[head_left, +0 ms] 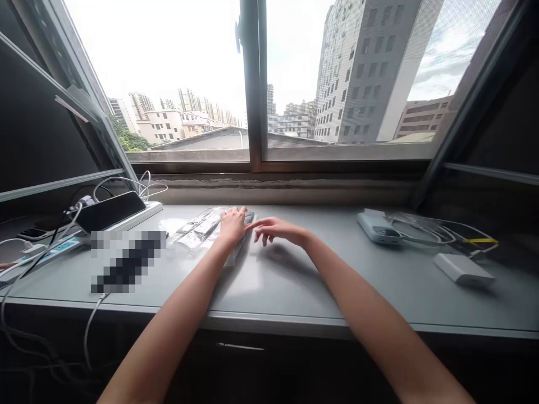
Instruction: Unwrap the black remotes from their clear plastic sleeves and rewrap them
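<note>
A clear, crinkled plastic bag (202, 225) with something greyish and silvery in it lies flat on the desk, left of the middle. My left hand (234, 223) rests on the bag's right part, palm down, with its fingers spread over the top. Just to the right, my right hand (275, 229) hovers low above the desk. Its index finger stretches left to the bag's edge beside my left hand, and the other fingers hang loosely bent. Nothing shows in my right hand. What lies under my left palm is hidden.
Left of the bag stand a tilted phone (112, 212), a white power strip (147, 210) with cables, and a blurred-out dark object (132, 262). A light-blue device (379, 227), coiled white cables (429, 231) and a white box (463, 269) are at the right. The window sill (295, 195) bounds the back.
</note>
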Motion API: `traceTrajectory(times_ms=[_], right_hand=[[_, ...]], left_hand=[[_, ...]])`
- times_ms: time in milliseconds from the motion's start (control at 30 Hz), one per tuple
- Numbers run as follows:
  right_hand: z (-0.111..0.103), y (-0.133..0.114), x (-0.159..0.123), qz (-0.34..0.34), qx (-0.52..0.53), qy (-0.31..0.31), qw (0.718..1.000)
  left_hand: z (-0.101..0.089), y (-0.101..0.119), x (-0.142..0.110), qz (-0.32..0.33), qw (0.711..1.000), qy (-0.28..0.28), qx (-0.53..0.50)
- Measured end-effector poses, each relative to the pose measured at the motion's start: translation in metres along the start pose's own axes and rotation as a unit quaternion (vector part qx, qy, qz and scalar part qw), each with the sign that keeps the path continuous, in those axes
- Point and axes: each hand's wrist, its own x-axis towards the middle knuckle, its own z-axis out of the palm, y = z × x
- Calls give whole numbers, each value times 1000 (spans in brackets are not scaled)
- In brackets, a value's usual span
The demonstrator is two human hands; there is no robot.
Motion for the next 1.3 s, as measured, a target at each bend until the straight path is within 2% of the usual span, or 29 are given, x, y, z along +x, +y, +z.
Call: traceTrajectory(times_ms=[33, 67, 100, 167, 267, 433, 600, 767, 867, 967, 1067, 1133, 1200, 1300], right_hand=[[-7, 10, 4, 8, 8, 109, 994], [-13, 20, 8, 26, 14, 194, 981], [-19, 29, 11, 43, 19, 245, 968], [-27, 40, 15, 57, 31, 293, 954], [-32, 46, 16, 54, 30, 300, 952], [-29, 50, 20, 47, -21, 257, 965], [-27, 55, 22, 24, -33, 252, 967], [-27, 53, 22, 9, -9, 316, 949], [-26, 53, 23, -9, -2, 330, 944], [-25, 54, 24, -27, 4, 332, 943], [-23, 54, 24, -32, 2, 327, 945], [-23, 53, 24, -31, -1, 320, 947], [-22, 53, 24, -31, -4, 310, 950], [-20, 52, 25, -30, -11, 296, 954]], left_hand=[[0, 1, 0, -2, 1000, 3, 12], [1, 1, 1, -1, 1000, 5, 23], [1, 1, 1, 2, 999, 7, 35], [3, 1, 2, 10, 998, 13, 55], [6, -2, 3, 28, 996, 34, 76], [6, -3, 5, 21, 996, 71, 47], [-7, -8, 7, -90, 987, 116, -58], [-24, -34, 11, -243, 933, 200, -175], [-26, -46, 12, -276, 916, 217, -192], [-21, -47, 12, -236, 940, 175, -171], [-12, -41, 13, -141, 977, 75, -140], [-5, -38, 13, -77, 991, 21, -109], [0, -36, 13, -36, 996, 1, -79], [4, -37, 13, -10, 998, 3, -61]])
